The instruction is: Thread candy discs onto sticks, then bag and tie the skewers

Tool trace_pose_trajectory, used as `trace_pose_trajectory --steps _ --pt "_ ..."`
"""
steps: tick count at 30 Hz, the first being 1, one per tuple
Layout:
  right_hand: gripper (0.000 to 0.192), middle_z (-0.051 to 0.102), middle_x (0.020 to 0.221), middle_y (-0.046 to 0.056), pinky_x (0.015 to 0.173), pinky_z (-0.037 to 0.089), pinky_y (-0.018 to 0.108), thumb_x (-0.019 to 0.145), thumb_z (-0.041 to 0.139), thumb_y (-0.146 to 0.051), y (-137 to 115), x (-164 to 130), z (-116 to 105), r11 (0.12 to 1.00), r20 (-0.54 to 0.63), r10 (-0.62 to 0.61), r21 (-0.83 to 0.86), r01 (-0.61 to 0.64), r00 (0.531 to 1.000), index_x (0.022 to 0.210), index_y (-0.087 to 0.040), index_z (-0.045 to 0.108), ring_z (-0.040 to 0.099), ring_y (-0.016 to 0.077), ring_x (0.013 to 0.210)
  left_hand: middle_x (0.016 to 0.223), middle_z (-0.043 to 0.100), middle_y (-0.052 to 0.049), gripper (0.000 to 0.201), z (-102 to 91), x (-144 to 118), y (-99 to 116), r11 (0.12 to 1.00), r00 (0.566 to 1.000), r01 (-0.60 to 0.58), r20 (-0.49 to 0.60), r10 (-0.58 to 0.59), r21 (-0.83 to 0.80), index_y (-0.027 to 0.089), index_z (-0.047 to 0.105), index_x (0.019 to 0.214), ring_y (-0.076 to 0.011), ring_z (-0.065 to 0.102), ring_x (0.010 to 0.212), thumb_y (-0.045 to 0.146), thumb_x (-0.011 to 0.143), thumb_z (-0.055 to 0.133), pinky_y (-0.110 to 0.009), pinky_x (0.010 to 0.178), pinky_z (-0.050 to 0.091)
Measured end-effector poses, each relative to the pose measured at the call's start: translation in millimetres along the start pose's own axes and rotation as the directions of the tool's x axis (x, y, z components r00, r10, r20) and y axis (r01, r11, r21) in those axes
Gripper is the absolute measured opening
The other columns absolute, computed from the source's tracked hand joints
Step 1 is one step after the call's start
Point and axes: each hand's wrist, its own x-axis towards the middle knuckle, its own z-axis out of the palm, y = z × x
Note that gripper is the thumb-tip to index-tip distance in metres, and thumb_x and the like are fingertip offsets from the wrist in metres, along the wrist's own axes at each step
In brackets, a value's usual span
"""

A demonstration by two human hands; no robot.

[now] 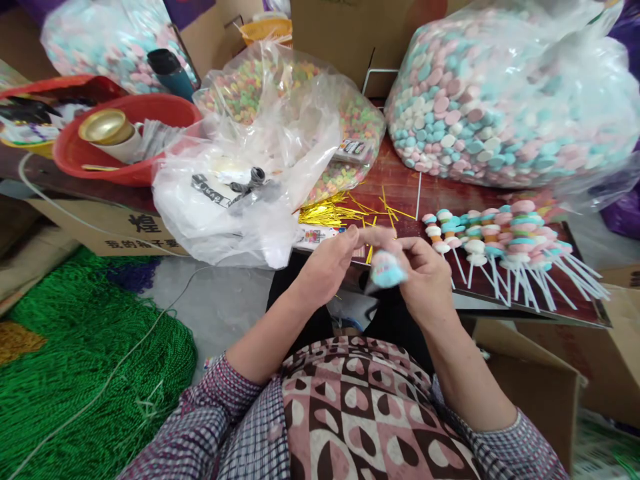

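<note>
1. Two bare hands meet at the near edge of the tabletop (400,183). The right hand (427,273) is closed at the fingertips on one pale blue bundle (389,269), blurred, between the hands.
2. The left hand (325,267) reaches toward the bundle with its fingers close together; whether it grips anything cannot be told.
3. Just beyond the left hand lies one pile of gold strips (325,212), with several loose; too many to count.
4. Right of the hands is one group of marshmallow skewers (523,233) on white sticks, overlapping too much to count.
5. Farther out stand two bags of marshmallows: one far right (500,113), one far left (113,40).
6. Left of centre is one white plastic bag (220,227); farther left, one red basin (145,175) holds one gold bowl (103,125).
7. Near left, one heap of green cords (100,353) spreads out.
</note>
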Motion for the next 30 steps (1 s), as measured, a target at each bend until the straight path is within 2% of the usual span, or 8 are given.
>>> trace_pose_trajectory --steps 4,10,13,16,21,24,28,30 --pt "0.01 0.064 0.077 0.002 0.064 0.046 0.03 0.087 0.06 -0.028 -10.1 5.5 -3.5 0.995 -0.13 -0.093 -0.056 0.087 0.987 0.08 -0.022 0.063 0.057 0.0158 0.069 0.079 0.067 -0.007 0.045 -0.5 -7.5 4.5 0.929 0.999 0.04 0.004 -0.044 0.367 0.02 0.068 0.063 -0.0204 0.059 0.096 0.051 0.092 0.051 -0.034 0.103 0.039" --pt "0.012 0.065 0.075 0.002 0.067 0.049 0.03 0.088 0.06 -0.025 -23.8 -10.8 -5.6 0.986 0.126 -0.147 -0.061 0.155 0.981 0.076 -0.023 0.062 0.061 0.0159 0.07 0.056 0.047 -0.002 0.071 -6.1 3.9 -9.5 0.947 0.955 0.289 -0.028 -0.296 -0.14 0.018 0.061 0.063 -0.0136 0.046 0.06 0.074 0.091 0.028 -0.026 0.063 0.042" --pt "0.011 0.067 0.077 0.002 0.069 0.049 0.031 0.087 0.061 -0.026 -18.7 -11.2 -8.5 0.99 0.15 -0.124 -0.055 0.133 0.981 0.078 -0.022 0.064 0.062 0.0168 0.072 0.051 0.04 0.001 0.069 -7.9 2.3 -7.1 0.943 0.948 0.316 -0.015 -0.319 -0.102 0.018 0.064 0.062 -0.0119 0.04 0.053 0.073 0.091 0.034 -0.025 0.059 0.038" --pt "0.008 0.068 0.082 0.003 0.075 0.051 0.034 0.086 0.064 -0.028 -10.6 -8.2 -10.4 0.994 0.115 -0.106 -0.005 0.107 0.988 0.08 -0.023 0.067 0.063 0.0186 0.078 0.058 0.052 -0.002 0.052 -4.3 -5.0 -8.1 0.943 0.977 0.201 0.021 -0.214 0.266 0.018 0.069 0.064 -0.013 0.046 0.06 0.057 0.092 0.049 -0.027 0.069 0.04" --pt "0.008 0.07 0.121 0.006 0.099 0.05 0.044 0.084 0.07 -0.031 2.5 -17.2 -18.0 0.94 0.177 0.016 0.332 -0.075 0.984 0.081 -0.024 0.066 0.064 0.0251 0.113 0.085 0.068 -0.007 0.025 11.0 -15.6 -18.0 0.634 0.994 -0.108 0.088 0.063 0.766 0.024 0.076 0.081 -0.0219 0.056 0.09 0.04 0.09 0.06 -0.037 0.098 0.032" --pt "0.013 0.075 0.109 0.006 0.096 0.052 0.047 0.082 0.072 -0.036 9.5 -28.9 -32.0 0.84 0.241 0.131 0.488 -0.237 0.962 0.084 -0.026 0.065 0.068 0.0271 0.11 0.101 0.073 -0.007 0.027 23.3 -22.5 -26.4 0.57 0.94 -0.292 0.339 0.026 0.768 0.027 0.076 0.095 -0.0239 0.058 0.099 0.04 0.095 0.052 -0.038 0.097 0.031" --pt "0.016 0.069 0.071 0.006 0.08 0.058 0.045 0.083 0.07 -0.042 25.0 -53.1 -59.3 0.864 0.074 0.244 0.437 -0.251 0.967 0.079 -0.028 0.064 0.072 0.0264 0.08 0.102 0.075 -0.005 0.029 33.6 -26.8 -37.6 0.645 0.79 -0.43 0.609 -0.071 0.632 0.026 0.076 0.096 -0.0204 0.063 0.096 0.04 0.097 0.051 -0.032 0.092 0.036" --pt "0.019 0.065 0.064 0.006 0.066 0.057 0.043 0.083 0.069 -0.046 43.6 -73.9 -77.6 0.888 -0.028 0.332 0.345 -0.303 0.943 0.075 -0.03 0.063 0.07 0.0256 0.066 0.099 0.075 -0.006 0.032 27.2 -21.4 -37.8 0.656 0.824 -0.384 0.561 -0.075 0.651 0.025 0.075 0.096 -0.0191 0.065 0.095 0.038 0.099 0.047 -0.031 0.091 0.037"
